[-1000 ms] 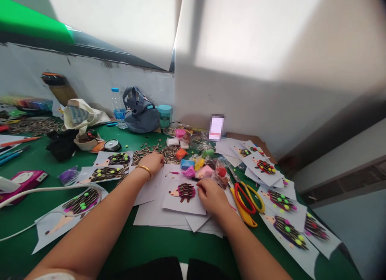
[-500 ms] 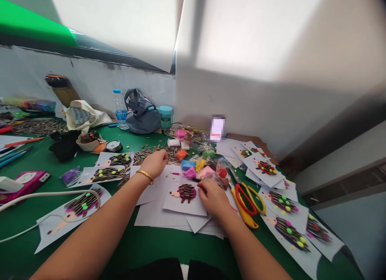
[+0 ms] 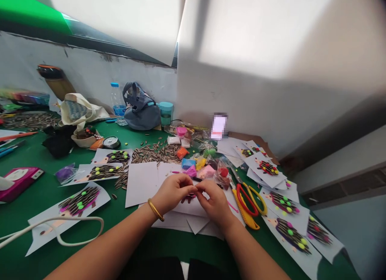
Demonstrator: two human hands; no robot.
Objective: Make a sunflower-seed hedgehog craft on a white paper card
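My left hand [image 3: 175, 191], with a gold bangle at the wrist, has thumb and fingers pinched together over the white card [image 3: 193, 208]. Close against it, fingertip to fingertip, my right hand [image 3: 213, 199] is also pinched. Whatever lies between the fingertips is too small to make out. Both hands cover most of the hedgehog picture on the card; only a bit of its dark seeds and purple body shows. Behind the hands lies a pile of striped seeds [image 3: 155, 153], with packs of coloured clay [image 3: 206, 172] to its right.
Red-handled scissors [image 3: 246, 200], a yellow cutter [image 3: 247, 219] and finished hedgehog cards [image 3: 291, 233] lie at the right. More cards [image 3: 81, 201], a white cable [image 3: 101, 227] and a magenta power strip [image 3: 22, 183] are at the left. A blue bag [image 3: 141, 115] stands at the back.
My left hand has come from the seed pile toward me and right, meeting my right hand over the card. The hedgehog picture is now mostly covered. The view has shifted slightly.
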